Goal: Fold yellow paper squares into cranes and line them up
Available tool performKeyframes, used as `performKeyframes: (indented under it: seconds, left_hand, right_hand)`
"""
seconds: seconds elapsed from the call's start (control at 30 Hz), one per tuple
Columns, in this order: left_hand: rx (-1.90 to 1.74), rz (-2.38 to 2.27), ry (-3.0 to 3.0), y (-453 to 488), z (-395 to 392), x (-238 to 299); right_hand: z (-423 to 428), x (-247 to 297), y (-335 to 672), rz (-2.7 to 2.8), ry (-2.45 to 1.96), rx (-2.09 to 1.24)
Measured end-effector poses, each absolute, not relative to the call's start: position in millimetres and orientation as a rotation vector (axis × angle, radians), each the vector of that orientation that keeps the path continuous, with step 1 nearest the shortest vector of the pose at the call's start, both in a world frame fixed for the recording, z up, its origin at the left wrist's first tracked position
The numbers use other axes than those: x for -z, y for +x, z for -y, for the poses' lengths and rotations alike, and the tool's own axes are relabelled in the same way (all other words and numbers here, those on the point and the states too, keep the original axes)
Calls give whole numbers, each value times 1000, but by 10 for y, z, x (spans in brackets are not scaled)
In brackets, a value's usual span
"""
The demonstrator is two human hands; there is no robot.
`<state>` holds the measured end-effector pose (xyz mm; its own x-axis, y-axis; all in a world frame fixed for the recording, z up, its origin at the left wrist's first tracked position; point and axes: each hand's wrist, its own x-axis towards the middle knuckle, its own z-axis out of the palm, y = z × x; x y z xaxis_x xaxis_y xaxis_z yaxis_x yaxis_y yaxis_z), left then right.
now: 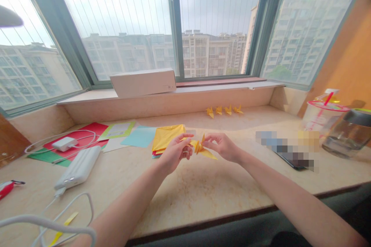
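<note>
Marble worktop under a bay window carries a yellow paper stack; just right of it, left hand and right hand each pinch an end of a yellow paper crane. Four finished cranes stand beyond the stack; this one seems nearly shaped.

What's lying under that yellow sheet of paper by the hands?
Beneath the yellow sheet, thin red and teal paper edges peek out at its near corner. The rest of the pile is covered.
</note>
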<state>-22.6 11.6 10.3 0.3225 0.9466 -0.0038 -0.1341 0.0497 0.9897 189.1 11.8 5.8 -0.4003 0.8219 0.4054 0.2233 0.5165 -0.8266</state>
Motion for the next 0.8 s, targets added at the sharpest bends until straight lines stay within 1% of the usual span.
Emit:
performKeyframes:
  seconds: [0.1, 0.17, 0.47, 0.8]
  left_hand:
    - [-1226, -1111, 1451, -205, -149, -81]
    - [-1321, -1155, 1624, -199, -159, -76]
    - [-1312, -1110, 1917, -216, -136, -61]
    - [-1398, -1109, 1841, -209, -171, -24]
  right_hand:
    - [-157, -33, 1901, 1847, -944, -871]
    - [-174, -27, 1907, 1824, -1000, -854]
    - [-128, -48, 1888, 1929, -1055, -798]
    - [-123, -28, 1866, 1899, -1010, -786]
